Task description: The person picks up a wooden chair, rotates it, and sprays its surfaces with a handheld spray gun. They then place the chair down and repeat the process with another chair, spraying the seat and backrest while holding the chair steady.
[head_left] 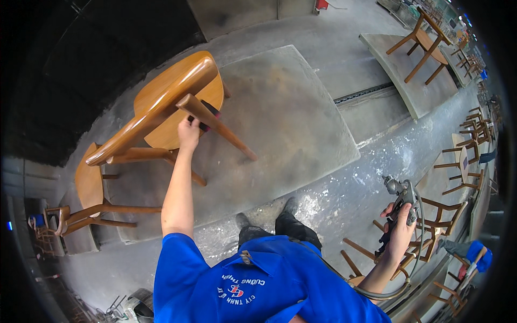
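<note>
A varnished wooden chair (141, 119) with a curved backrest and a round-edged seat stands tilted in the view, to the left on a grey board. My left hand (188, 133) reaches in beside one of its legs (218, 127), fingers closed on a dark object with a reddish edge (210, 114). That object lies against the seat, partly hidden behind the leg, and its kind is unclear. Off to the right, away from the chair, my right hand (400, 229) grips a metal spray gun (397, 187) by its handle. A hose (417, 258) runs from the gun along my forearm.
The large grey board (280, 107) lies in front of my feet. Another wooden chair (89, 188) stands at the left. Farther right, a chair (425, 46) stands on a second board (377, 59), and several more chairs (463, 161) line the right side, with a person in blue (476, 255) there.
</note>
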